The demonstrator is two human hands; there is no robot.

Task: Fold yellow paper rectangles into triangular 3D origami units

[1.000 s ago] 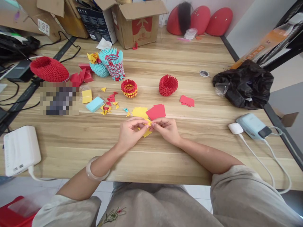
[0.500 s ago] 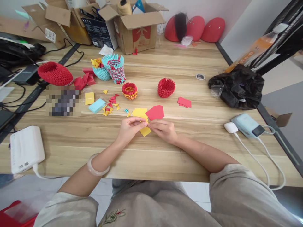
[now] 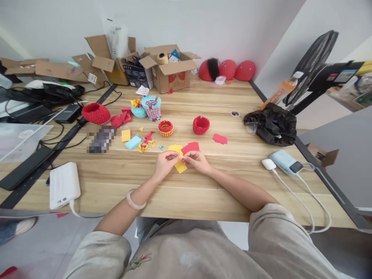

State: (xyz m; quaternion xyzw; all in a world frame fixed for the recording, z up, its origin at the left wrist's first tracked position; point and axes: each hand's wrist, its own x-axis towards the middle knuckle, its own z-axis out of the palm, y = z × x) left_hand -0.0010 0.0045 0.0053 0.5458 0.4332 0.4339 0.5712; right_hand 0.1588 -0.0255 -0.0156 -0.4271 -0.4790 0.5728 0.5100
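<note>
My left hand and my right hand meet over the wooden table, fingertips pinched together on a small yellow paper piece. Just behind them lie loose yellow sheets and red sheets. A pale bangle circles my left wrist. Folded paper triangles in red and yellow are scattered to the left of my hands.
Paper models stand further back: a red bowl, a red-yellow ring, a blue-red vase, a large red dome. A black bag, power banks with cables, cardboard boxes and a fan surround them.
The camera has tilted up and pulled back, showing more of the room and wall. My hands stay together on the yellow paper, with only small finger movement.
</note>
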